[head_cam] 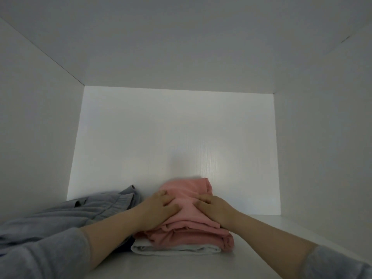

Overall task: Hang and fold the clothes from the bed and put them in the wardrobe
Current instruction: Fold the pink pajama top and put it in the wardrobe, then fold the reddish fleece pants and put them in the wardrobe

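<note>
A folded pink garment (187,232) lies on top of a folded white garment (177,251) on the white wardrobe shelf (261,234). My left hand (159,210) rests flat on the left side of the pink garment, fingers spread. My right hand (215,210) presses on its right side, fingers slightly bent on the fabric. A folded grey garment (80,212) lies on the shelf just left of the stack, partly behind my left forearm.
The wardrobe compartment has a white back panel (175,141), side walls (36,137) and a top panel (181,47). Bare shelf shows to the right of the stack and behind it.
</note>
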Motion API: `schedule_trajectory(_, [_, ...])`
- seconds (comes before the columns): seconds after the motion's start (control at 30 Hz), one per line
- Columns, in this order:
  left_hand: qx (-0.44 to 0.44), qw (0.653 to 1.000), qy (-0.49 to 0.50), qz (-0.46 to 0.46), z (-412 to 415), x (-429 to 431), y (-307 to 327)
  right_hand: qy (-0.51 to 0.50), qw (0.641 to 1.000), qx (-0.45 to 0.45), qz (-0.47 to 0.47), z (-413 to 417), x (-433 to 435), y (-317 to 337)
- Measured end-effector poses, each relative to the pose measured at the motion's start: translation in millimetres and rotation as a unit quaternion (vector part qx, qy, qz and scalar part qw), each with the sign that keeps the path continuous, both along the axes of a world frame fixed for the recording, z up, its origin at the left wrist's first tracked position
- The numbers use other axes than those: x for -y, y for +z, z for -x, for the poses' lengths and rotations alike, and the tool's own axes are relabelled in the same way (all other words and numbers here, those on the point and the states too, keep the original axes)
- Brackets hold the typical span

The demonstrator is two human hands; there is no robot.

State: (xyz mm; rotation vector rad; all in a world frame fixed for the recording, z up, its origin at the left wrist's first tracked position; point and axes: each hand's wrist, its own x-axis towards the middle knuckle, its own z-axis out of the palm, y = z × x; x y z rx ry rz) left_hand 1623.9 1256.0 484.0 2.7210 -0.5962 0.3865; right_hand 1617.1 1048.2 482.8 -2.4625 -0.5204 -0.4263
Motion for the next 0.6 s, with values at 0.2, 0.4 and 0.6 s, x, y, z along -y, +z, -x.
schedule_trajectory(0.2, [0.068, 0.995, 0.014, 0.078, 25, 2, 13, -0.052, 0.997, 0.054, 0.005, 16, -2, 14])
schedule_trajectory(0.4, [0.093, 0.977, -0.027, 0.190, 70, -9, 36, -0.082, 0.985, 0.125, -0.088, 73, -11, 42])
schedule_trajectory(0.6, [0.084, 0.956, -0.109, 0.261, 133, -15, 39, -0.098, 0.967, 0.147, -0.183, 173, -27, 34])
